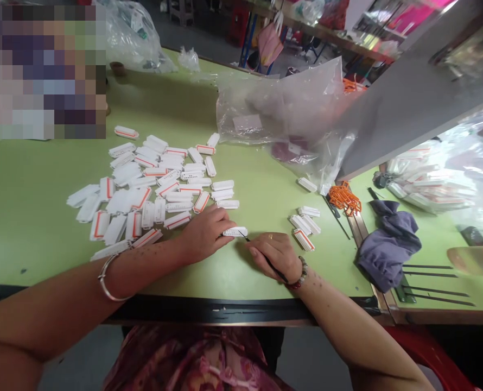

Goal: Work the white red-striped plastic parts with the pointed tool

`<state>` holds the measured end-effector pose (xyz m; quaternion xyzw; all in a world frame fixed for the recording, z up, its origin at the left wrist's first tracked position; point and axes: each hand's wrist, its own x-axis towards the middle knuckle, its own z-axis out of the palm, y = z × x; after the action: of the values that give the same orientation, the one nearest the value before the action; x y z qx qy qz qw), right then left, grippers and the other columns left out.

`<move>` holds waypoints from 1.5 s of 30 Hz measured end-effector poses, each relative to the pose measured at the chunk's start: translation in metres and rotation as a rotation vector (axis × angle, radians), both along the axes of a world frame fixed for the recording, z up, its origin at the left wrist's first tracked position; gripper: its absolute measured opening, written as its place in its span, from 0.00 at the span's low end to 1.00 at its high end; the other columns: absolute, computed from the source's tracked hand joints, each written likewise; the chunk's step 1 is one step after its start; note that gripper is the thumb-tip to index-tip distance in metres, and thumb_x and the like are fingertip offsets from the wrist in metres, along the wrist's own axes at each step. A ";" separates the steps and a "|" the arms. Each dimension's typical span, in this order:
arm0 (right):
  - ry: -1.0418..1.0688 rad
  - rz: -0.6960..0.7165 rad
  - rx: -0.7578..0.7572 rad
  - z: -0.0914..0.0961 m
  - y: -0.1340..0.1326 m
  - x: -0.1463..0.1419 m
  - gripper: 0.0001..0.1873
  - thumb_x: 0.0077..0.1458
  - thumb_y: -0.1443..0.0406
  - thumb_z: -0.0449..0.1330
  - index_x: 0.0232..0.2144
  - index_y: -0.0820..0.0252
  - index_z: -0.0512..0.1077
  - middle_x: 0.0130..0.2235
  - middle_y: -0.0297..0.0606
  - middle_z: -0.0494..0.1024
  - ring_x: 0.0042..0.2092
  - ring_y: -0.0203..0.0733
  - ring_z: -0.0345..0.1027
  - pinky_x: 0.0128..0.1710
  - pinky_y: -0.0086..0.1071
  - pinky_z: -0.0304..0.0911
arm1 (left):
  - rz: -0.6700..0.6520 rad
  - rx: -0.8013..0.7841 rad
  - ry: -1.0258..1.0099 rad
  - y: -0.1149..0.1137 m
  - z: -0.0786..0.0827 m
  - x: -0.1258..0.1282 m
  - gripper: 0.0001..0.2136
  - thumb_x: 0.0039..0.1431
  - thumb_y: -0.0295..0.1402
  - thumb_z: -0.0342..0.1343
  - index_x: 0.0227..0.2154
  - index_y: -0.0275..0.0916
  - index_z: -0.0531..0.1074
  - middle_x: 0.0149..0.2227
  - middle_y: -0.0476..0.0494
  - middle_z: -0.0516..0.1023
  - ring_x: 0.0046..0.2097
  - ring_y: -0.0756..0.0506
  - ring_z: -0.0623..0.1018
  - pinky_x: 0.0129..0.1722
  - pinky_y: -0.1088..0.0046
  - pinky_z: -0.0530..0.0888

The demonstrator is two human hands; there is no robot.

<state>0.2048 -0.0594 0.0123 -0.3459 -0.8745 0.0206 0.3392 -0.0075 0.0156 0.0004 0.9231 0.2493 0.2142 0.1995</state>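
Observation:
In the head view, my left hand (pixel 208 232) is closed around one end of a small white plastic piece (pixel 235 232) with a row of dark marks or holes along it. My right hand (pixel 277 254) grips a thin black pointed tool (pixel 274 267) like a pen. The tool's tip touches or hovers just over the white piece; which of the two is unclear. Left of the hands lies a spread pile of similar white pieces (pixel 174 207), some with an orange strip. To the right is a small group of the same pieces (pixel 305 224).
Clear plastic bags (pixel 261 108) lie at the back. Orange plastic parts (pixel 344 199), a slim black tool (pixel 338 217) and a grey-purple cloth (pixel 388 244) are at right. A grey panel (pixel 404 92) rises there, beside bagged white pieces (pixel 432 182). Another person sits far left.

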 end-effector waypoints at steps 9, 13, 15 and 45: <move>0.031 -0.112 -0.140 0.006 -0.004 -0.011 0.16 0.65 0.68 0.48 0.24 0.60 0.66 0.20 0.33 0.69 0.22 0.33 0.59 0.25 0.31 0.53 | -0.008 0.015 -0.004 -0.002 0.002 0.002 0.08 0.64 0.32 0.51 0.35 0.36 0.75 0.34 0.43 0.71 0.38 0.46 0.68 0.38 0.70 0.66; 0.064 -0.107 -0.180 0.005 -0.003 -0.010 0.16 0.65 0.68 0.48 0.26 0.60 0.68 0.21 0.33 0.70 0.22 0.33 0.60 0.26 0.30 0.54 | -0.001 0.004 -0.002 -0.002 0.003 0.002 0.10 0.65 0.33 0.50 0.35 0.37 0.75 0.33 0.44 0.71 0.38 0.46 0.68 0.39 0.69 0.66; 0.079 -0.077 -0.157 0.004 -0.003 -0.008 0.14 0.65 0.68 0.48 0.29 0.61 0.69 0.24 0.35 0.73 0.24 0.34 0.64 0.26 0.29 0.57 | -0.002 0.000 0.000 -0.002 0.002 0.002 0.10 0.65 0.34 0.50 0.35 0.37 0.75 0.33 0.44 0.71 0.38 0.46 0.68 0.39 0.68 0.66; 0.100 -0.006 -0.111 0.004 -0.003 -0.009 0.11 0.63 0.70 0.49 0.33 0.61 0.71 0.27 0.38 0.77 0.28 0.36 0.70 0.29 0.30 0.63 | -0.025 0.074 -0.004 -0.005 0.001 0.002 0.10 0.65 0.34 0.51 0.31 0.35 0.73 0.34 0.43 0.71 0.38 0.45 0.68 0.38 0.69 0.66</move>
<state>0.1959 -0.0627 0.0162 -0.3654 -0.8530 0.0853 0.3627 -0.0054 0.0107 0.0013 0.9325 0.2291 0.2227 0.1684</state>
